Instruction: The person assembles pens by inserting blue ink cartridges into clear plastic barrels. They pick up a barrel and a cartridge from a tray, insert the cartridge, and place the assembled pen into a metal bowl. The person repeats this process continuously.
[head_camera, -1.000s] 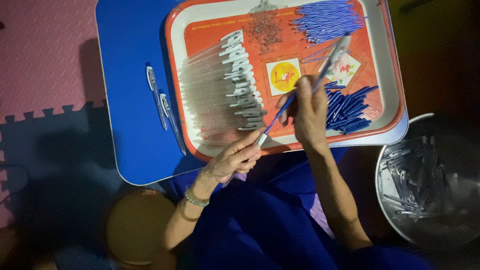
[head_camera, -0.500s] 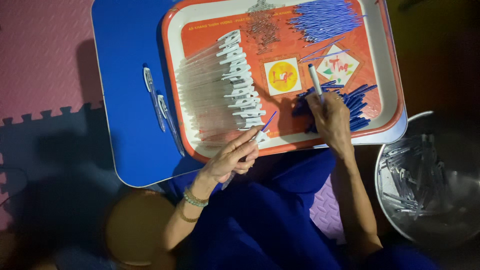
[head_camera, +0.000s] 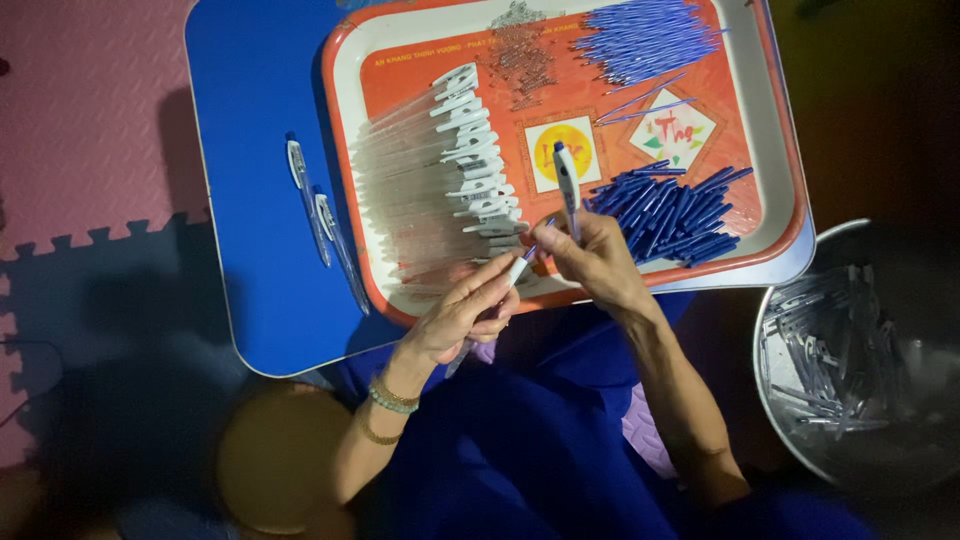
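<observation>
Floor mats: I see pink and dark blue foam mats (head_camera: 90, 130) at far left, under the bench.
Bench: a small blue bench (head_camera: 255, 200) carries the tray, which overhangs its right edge.
Loose pens: two finished pens (head_camera: 322, 222) lie side by side on the bare blue top, just left of the tray.
Tray: an orange tray with a white rim (head_camera: 345, 120) fills the middle of my view.
Clear barrels: a long row of clear pen barrels with white clips (head_camera: 440, 190) lies stacked along the tray's left half.
Springs: a small heap of thin metal springs (head_camera: 520, 55) sits at the tray's top middle.
Refills: a bundle of thin blue refills (head_camera: 640, 35) lies at the top right of the tray, two stray ones just below it.
Blue parts: a heap of short dark blue parts (head_camera: 675, 210) lies at the lower right of the tray, just beside my right hand.
Left hand: my left hand (head_camera: 465, 315) is closed in a narrow pinch on a clear barrel (head_camera: 518, 268), its tip towards the other hand, over the tray's near rim.
Right hand: my right hand (head_camera: 595, 262) grips a white-and-blue pen piece (head_camera: 567, 185) pointing up over the tray.
Metal basin: a round metal basin (head_camera: 790, 300) at far right, off the bench, holds a pile of pens.
</observation>
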